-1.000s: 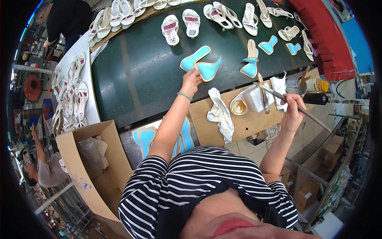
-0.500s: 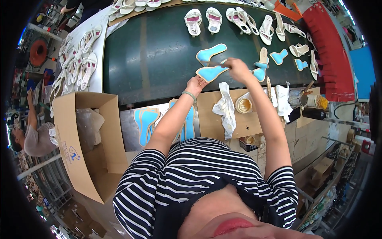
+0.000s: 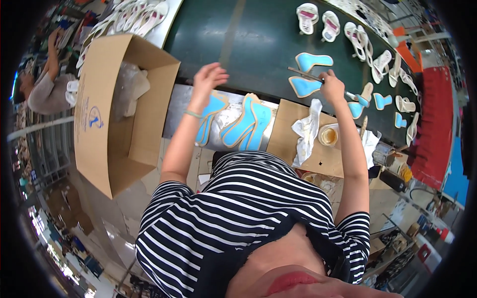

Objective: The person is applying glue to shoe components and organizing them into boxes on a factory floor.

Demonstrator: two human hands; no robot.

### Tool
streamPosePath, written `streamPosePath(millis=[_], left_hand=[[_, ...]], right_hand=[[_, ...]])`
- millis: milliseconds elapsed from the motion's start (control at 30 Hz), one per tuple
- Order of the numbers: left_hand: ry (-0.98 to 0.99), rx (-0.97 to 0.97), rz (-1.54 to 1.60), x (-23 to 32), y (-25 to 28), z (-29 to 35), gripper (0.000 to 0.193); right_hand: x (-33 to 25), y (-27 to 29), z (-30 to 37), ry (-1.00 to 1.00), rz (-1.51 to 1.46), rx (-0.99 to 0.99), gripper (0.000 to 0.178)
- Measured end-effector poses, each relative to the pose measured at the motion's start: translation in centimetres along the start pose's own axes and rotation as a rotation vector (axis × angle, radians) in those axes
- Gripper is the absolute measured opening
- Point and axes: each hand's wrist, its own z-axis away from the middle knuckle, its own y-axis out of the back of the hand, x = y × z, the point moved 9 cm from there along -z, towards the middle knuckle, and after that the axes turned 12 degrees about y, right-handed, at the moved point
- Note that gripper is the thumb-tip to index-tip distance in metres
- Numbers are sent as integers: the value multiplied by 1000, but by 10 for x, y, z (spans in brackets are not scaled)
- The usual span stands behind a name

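My right hand (image 3: 332,88) grips a long thin brush (image 3: 309,74), its head pointing right over the dark green work surface. Near that hand lie two light-blue insoles with tan edges: a far insole (image 3: 314,60) and a near insole (image 3: 303,87) partly beside my fingers. My left hand (image 3: 208,82) is empty, fingers apart, over the near edge of the green surface. Just below it, a left stack of blue insoles (image 3: 204,126) and a larger stack of insoles (image 3: 248,121) rest on a metal shelf.
A large cardboard box (image 3: 102,116) with plastic-wrapped contents stands at left. A white cloth (image 3: 307,131) and a glue pot (image 3: 328,135) sit on a cardboard sheet (image 3: 283,119). White sandals (image 3: 330,26) line the far right. Red cloth (image 3: 432,124) hangs at right; another person (image 3: 49,94) is at left.
My left hand has let go of the near insole and moved left, toward the stacks. The brush stays in my right hand. The whole view has shifted and turned.
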Motion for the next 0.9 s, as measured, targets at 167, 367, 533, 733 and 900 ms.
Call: streamPosePath(millis=[167,367,533,733,900], left_hand=[[-49,387,-704,-40,170,39,67],[-96,540,-942,-79,134,66,104],[1,533,-1015,-94,99,70,93],[-254,297,-1055,-99,38,77,83],[-192,197,-715,-75,64,67,75]], right_hand=[[-101,-21,16,81,-721,-287,22],[-158,-117,43,55,-620,-318,57],[-163,-119,42,-8,-460,-228,63],[-158,-124,47,41,-729,-201,69],[-156,-135,50,-24,-728,-272,66]])
